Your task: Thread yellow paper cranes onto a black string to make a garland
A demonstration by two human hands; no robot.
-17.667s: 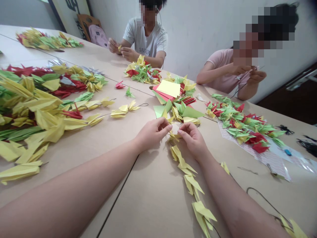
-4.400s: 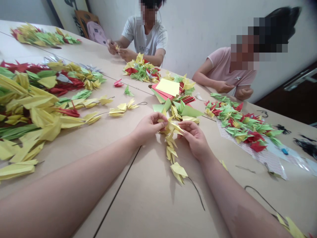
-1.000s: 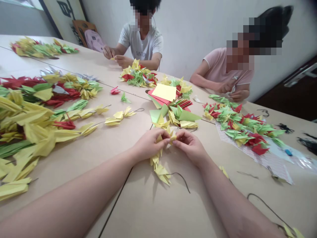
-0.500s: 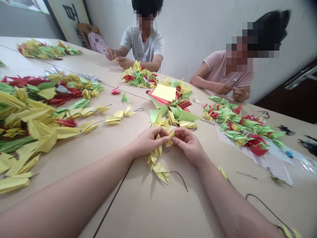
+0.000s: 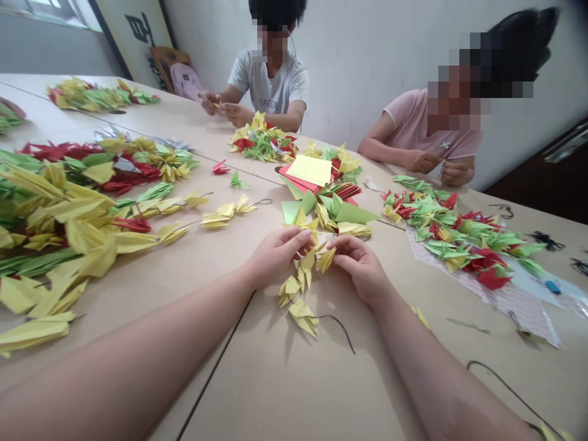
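Observation:
My right hand (image 5: 361,266) pinches a small yellow folded-paper piece (image 5: 326,260), perhaps a paper crane, between thumb and fingertips. Just left of it, my left hand (image 5: 281,256) has its thumb and fingers curled together; whatever they may hold is hidden. Several yellow folded pieces (image 5: 303,315) lie below and between the hands, and a dark cord (image 5: 340,327) runs out from the lowest one. Beyond my fingertips lie more yellow folds (image 5: 353,230).
Left stands a big heap of yellow, green and red folded paper (image 5: 82,214). Ahead are square paper sheets (image 5: 310,170). A colourful folded-paper pile (image 5: 459,236) rests on the right, near loose dark cords (image 5: 546,240). Two people (image 5: 271,92) sit across the table, their hands at small pieces.
My hands have come slightly apart. The yellow piece between both sets of fingertips is now in my right hand, tilted to the right. The view has shifted a little.

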